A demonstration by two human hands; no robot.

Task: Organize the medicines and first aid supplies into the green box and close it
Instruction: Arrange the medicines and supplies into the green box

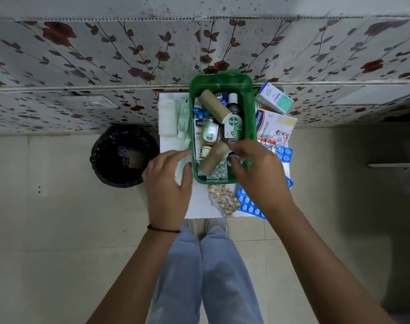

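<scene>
The green box stands open on a small white table, holding two brown bandage rolls, two Dettol bottles and blister strips. My right hand hovers over the box's near right corner, fingers apart and curled, holding nothing that I can see. My left hand rests at the box's near left side, touching a pale packet. Outside the box lie a Hansaplast pack, a white and teal carton, blue pill strips, a gold pill strip, a pale green tube and white gauze.
A black-lined waste bin stands on the floor left of the table. A flowered wall runs behind the table. My legs and shoes are below the table's near edge. The tiled floor lies on both sides.
</scene>
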